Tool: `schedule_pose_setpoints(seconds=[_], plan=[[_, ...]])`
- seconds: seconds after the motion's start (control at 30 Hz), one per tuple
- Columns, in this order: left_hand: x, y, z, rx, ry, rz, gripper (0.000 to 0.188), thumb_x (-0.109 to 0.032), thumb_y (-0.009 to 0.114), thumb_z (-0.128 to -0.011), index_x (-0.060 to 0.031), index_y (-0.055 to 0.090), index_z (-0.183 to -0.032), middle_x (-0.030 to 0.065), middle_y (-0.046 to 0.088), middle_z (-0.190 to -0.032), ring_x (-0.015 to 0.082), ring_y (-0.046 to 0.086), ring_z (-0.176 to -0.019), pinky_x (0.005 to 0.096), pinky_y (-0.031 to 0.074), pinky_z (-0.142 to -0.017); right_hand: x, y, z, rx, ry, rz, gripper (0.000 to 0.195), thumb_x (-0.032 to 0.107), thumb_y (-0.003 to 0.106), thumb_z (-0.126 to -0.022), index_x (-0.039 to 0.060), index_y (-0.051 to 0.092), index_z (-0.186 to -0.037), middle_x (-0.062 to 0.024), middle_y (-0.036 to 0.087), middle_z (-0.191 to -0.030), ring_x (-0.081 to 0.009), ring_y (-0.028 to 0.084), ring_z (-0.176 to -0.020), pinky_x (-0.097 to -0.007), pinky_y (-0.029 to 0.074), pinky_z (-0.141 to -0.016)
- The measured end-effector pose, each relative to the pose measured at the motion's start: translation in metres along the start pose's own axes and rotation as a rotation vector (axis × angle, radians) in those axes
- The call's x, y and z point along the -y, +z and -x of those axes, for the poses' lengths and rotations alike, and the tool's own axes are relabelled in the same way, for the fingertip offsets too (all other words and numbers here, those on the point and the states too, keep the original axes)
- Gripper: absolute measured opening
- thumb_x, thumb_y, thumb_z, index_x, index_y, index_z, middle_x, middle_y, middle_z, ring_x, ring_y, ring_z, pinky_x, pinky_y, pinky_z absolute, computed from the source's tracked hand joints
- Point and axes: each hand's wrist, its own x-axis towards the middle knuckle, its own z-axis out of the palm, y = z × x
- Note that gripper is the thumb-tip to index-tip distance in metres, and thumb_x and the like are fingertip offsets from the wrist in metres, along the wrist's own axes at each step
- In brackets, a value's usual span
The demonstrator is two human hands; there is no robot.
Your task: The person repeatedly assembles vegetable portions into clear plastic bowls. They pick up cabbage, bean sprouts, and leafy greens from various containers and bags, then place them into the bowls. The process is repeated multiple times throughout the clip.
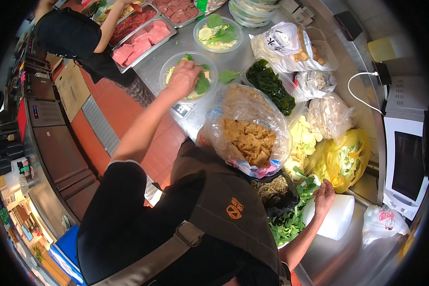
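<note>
My left hand (185, 79) reaches into a clear plastic bowl (161, 79) on a small scale (181, 110); its curled fingers touch green leaves (202, 84), and its fingertips are partly hidden. At the lower right, my right hand (323, 196) pinches the white stem of a leafy green (317, 180), above a heap of cut greens (287, 225). Between my hands lies an open plastic bag of tan fried pieces (252, 141). A second bowl with leaves and sprouts (218, 35) stands farther up, and a loose leaf (228, 76) lies beside the first.
Trays of sliced meat (143, 44) stand at the upper left, near a co-worker (69, 34). Stacked filled bowls (252, 12), dark seaweed (270, 85), sliced pale vegetables (304, 139), a yellow bag (339, 161), a white tub (330, 217) and a microwave (404, 157) line the right side.
</note>
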Motion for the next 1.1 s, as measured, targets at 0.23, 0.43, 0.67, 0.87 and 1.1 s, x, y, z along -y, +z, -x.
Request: schedule_pose_setpoints(seconds=[0.23, 0.43, 0.67, 0.87, 1.1], plan=[[0.019, 0.011, -0.04, 0.136, 0.165, 0.199, 0.013, -0.002, 0.062, -0.083, -0.0028, 0.068, -0.095, 0.0142, 0.063, -0.089, 0.031, 0.062, -0.09, 0.0422, 0.049, -0.081, -0.008, -0.004, 0.019, -0.033, 0.014, -0.015, 0.028, 0.009, 0.054, -0.102, -0.0042, 0.059, -0.126, -0.0026, 0.06, -0.065, -0.0057, 0.044, -0.048, -0.0237, 0.033, -0.044], [0.006, -0.037, -0.092, 0.038, -0.113, 0.653, 0.008, -0.008, 0.057, -0.097, 0.0, 0.06, -0.095, 0.0043, 0.061, -0.072, 0.0124, 0.055, -0.063, 0.0306, 0.046, -0.058, -0.013, -0.009, 0.031, -0.055, 0.06, -0.044, 0.028, 0.009, 0.054, -0.102, -0.0049, 0.058, -0.126, -0.0024, 0.06, -0.065, -0.0052, 0.043, -0.047, -0.0233, 0.032, -0.043], [-0.007, -0.006, -0.159, 0.199, -0.229, 0.922, 0.025, -0.014, 0.06, -0.099, 0.0022, 0.061, -0.117, 0.0086, 0.068, -0.082, 0.015, 0.064, -0.068, 0.0306, 0.052, -0.063, -0.013, -0.004, 0.014, -0.015, -0.001, -0.008, 0.029, 0.012, 0.056, -0.102, -0.0044, 0.058, -0.126, -0.0036, 0.062, -0.066, -0.0061, 0.045, -0.047, -0.0223, 0.034, -0.042], [0.033, -0.022, -0.117, -0.062, -0.18, 0.423, 0.05, -0.026, 0.062, -0.092, 0.002, 0.058, -0.133, 0.0244, 0.07, -0.111, 0.0434, 0.066, -0.101, 0.0494, 0.052, -0.092, -0.028, -0.007, 0.014, -0.011, -0.024, 0.016, 0.029, 0.01, 0.056, -0.101, -0.0044, 0.058, -0.126, -0.0042, 0.062, -0.066, -0.0064, 0.046, -0.047, -0.0226, 0.035, -0.042], [0.069, -0.033, 0.042, -0.063, -0.776, 0.094, 0.07, -0.041, 0.062, -0.092, 0.009, 0.045, -0.138, 0.0388, 0.057, -0.126, 0.0481, 0.058, -0.119, 0.0497, 0.047, -0.1, -0.051, -0.005, 0.014, 0.022, 0.043, 0.04, 0.029, 0.009, 0.058, -0.099, -0.0063, 0.058, -0.124, -0.0041, 0.061, -0.067, -0.0069, 0.048, -0.048, -0.0222, 0.037, -0.041]])
